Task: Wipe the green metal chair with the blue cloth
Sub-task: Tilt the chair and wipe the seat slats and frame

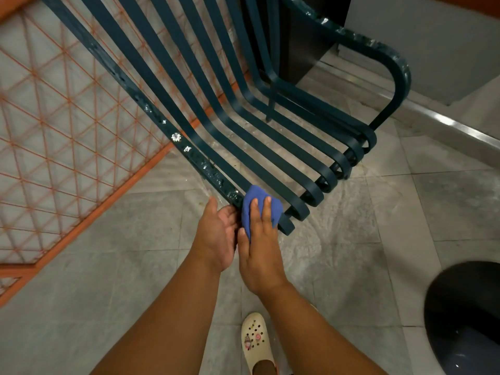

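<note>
The green metal chair (270, 147) fills the upper middle of the head view, its curved slats running from top left down to rolled front ends. Its left frame bar carries white flecks and chipped paint. The blue cloth (255, 205) lies bunched over the near front corner of the seat. My right hand (261, 249) presses flat on the cloth with its fingers stretched over it. My left hand (217, 235) cups the end of the left frame bar right beside the cloth, thumb up along the bar.
An orange metal grille (67, 136) leans at the left behind the chair. A dark round container (465, 318) sits at the lower right. A raised ledge with a metal strip (433, 117) runs along the right. My foot in a white clog (255, 345) stands on the grey tiled floor.
</note>
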The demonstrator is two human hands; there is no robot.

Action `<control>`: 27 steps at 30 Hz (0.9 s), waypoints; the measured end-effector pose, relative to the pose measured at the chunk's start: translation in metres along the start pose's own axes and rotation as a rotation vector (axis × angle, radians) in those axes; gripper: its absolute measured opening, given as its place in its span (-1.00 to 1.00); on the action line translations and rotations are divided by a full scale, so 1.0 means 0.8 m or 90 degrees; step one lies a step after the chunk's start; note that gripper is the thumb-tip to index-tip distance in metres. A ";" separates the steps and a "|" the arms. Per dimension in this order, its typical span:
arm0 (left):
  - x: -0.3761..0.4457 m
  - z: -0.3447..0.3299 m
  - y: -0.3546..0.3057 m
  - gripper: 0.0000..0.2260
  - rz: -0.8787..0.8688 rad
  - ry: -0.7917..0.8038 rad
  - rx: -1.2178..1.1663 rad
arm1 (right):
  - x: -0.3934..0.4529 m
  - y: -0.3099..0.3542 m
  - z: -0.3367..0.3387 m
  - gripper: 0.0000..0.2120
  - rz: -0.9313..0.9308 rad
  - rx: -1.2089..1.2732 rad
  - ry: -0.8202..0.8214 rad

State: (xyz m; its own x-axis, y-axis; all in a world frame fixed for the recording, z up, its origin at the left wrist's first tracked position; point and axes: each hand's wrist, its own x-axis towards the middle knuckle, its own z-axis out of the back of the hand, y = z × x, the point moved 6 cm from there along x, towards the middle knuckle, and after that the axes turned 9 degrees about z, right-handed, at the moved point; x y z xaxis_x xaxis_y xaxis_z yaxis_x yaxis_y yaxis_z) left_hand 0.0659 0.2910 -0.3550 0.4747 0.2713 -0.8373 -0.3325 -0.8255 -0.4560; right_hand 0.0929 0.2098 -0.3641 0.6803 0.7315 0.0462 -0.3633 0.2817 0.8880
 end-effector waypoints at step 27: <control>0.000 0.029 -0.013 -0.38 -0.016 -0.042 -0.058 | 0.096 0.032 0.000 -0.37 0.113 -0.524 0.157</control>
State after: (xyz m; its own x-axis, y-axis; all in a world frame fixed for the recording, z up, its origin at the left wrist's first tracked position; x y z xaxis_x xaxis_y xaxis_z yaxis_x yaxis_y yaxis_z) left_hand 0.0504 0.3112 -0.3577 0.4268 0.3223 -0.8450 -0.2440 -0.8587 -0.4507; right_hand 0.1360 0.2731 -0.3382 0.4483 0.8933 -0.0324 -0.8590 0.4406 0.2608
